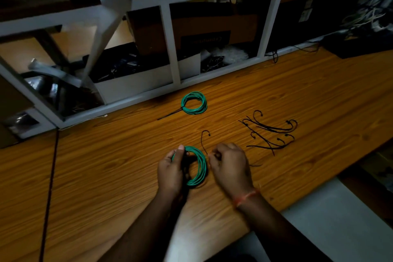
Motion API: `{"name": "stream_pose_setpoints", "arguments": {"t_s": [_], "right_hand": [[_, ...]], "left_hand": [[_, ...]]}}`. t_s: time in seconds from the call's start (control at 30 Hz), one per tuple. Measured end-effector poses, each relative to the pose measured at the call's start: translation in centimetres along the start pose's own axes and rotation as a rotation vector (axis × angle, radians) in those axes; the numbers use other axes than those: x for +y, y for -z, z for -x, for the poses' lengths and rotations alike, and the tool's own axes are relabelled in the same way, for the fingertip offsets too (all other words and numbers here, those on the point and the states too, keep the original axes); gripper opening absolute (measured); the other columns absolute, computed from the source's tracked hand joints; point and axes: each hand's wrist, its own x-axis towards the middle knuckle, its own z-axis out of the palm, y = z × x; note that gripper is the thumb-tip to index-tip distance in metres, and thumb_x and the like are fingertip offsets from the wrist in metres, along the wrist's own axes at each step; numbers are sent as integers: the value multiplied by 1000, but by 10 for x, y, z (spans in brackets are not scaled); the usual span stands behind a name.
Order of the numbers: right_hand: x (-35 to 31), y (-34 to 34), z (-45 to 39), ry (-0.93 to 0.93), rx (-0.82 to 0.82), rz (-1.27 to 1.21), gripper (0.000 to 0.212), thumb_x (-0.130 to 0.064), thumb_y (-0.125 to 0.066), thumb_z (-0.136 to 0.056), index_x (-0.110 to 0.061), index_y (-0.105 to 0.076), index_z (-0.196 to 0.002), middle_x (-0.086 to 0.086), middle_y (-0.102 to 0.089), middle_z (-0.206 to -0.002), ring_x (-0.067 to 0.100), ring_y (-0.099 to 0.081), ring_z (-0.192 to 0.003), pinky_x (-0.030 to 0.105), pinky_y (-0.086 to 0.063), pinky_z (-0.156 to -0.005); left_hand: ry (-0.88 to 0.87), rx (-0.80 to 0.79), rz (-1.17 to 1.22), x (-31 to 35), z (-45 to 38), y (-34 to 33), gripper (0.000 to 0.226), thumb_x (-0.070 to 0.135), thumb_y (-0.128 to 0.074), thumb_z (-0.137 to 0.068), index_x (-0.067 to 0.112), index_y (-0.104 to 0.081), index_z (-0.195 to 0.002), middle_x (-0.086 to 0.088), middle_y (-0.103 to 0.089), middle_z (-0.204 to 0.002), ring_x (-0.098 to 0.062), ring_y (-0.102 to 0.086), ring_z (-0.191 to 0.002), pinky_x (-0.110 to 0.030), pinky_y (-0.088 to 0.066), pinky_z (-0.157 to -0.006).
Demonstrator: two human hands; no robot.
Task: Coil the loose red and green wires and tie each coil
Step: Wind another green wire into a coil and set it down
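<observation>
So your left hand (171, 169) is clamped round the near coil of green plastic wire (198, 167), keeping the loops bunched just above the wooden tabletop (106, 166). Your right hand (228, 162) pinches a thin black cable tie (203, 140) beside it, probably to thread it through.

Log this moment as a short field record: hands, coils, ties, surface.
left hand: grips the near green coil at its left side
right hand: fingers curled beside the coil's right side; whether it pinches a tie is unclear
far green coil: lies near the shelf unit, already bound with a black tie
single tie: lies just beyond the held coil
loose ties: a bunch to the right
surface: wooden table
</observation>
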Motion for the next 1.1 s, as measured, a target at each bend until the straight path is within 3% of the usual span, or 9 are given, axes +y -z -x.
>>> {"name": "stream_pose_setpoints", "arguments": {"t_s": [0.17, 0.33, 0.47, 0.6, 0.7, 0.83, 0.9, 1.0, 1.1], "right_hand": [[-33, -17, -57, -149, -191, 225, 31, -44, -67, -93, -16, -71, -104, 7, -65, -108, 26, -63, -102, 36, -58, -79], [-38, -16, -75, -139, -310, 330, 18, -14, -59, -98, -9, -72, -109, 13, -70, -117, 31, -66, -111, 34, -56, -84], [-14, -12, -65, -172, -125, -119, 14, -17, -55, -99, -12, -68, -102, 8, -69, -100, 25, -66, -95, 27, -47, -73], [-9, 7, -50, -230, 70, -603, 4, -13, -61, -97, -15, -64, -98, 2, -71, -90, 16, -68, -81, 26, -52, -68], [-26, 25, -39, -199, 96, -833, 4, -10, -65, -96, -13, -64, -98, 4, -74, -88, 5, -68, -73, 19, -52, -65], [-46, 42, -14, -187, 80, -1036, 12, -4, -70, -92, -12, -63, -97, 11, -75, -87, 13, -71, -69, 21, -55, -63], [-46, 40, -2, -141, 29, -942, 12, -6, -72, -91, -17, -70, -96, 9, -75, -84, 10, -70, -71, 23, -56, -64], [-38, 29, 11, 10, -39, -536, 7, -17, -76, -89, -24, -78, -92, -7, -76, -81, 2, -68, -73, 28, -58, -67], [-41, 26, 17, 159, -60, -150, 8, -25, -74, -86, -26, -79, -91, -7, -75, -89, 14, -68, -84, 29, -54, -74]], "left_hand": [[-13, 38, -15, -3, -5, 2, 26, 32, -58, -103, 14, -65, -85, -17, -65, -76, -13, -41, -44, -20, -29, -43], [-65, 79, -65, -5, -7, 1, 28, 32, -61, -101, 14, -72, -83, -15, -71, -81, -15, -55, -57, -28, -39, -55], [-90, 93, -84, -4, -7, 0, 30, 33, -62, -100, 14, -74, -80, -10, -73, -79, -17, -63, -65, -32, -45, -66], [-119, 90, -136, -5, -6, -3, 33, 51, -64, -88, 23, -77, -78, -8, -74, -78, -20, -64, -71, -38, -46, -74], [-128, 76, -155, -8, -9, -1, 36, 54, -63, -86, 22, -77, -80, -8, -75, -80, -20, -66, -75, -40, -48, -78], [-122, 103, -162, -11, -12, 0, 36, 53, -61, -87, 23, -77, -77, -3, -72, -74, -17, -61, -68, -38, -44, -72], [-117, 119, -149, -12, -14, 1, 36, 55, -60, -86, 24, -75, -74, 0, -66, -66, -17, -55, -60, -36, -40, -64], [-106, 131, -163, -11, -14, 2, 36, 51, -59, -91, 25, -69, -68, 5, -56, -57, -17, -46, -55, -34, -34, -58], [-77, 158, -138, -13, -14, 4, 35, 41, -58, -100, 18, -63, -74, 2, -57, -59, -17, -49, -55, -30, -37, -56]]}}
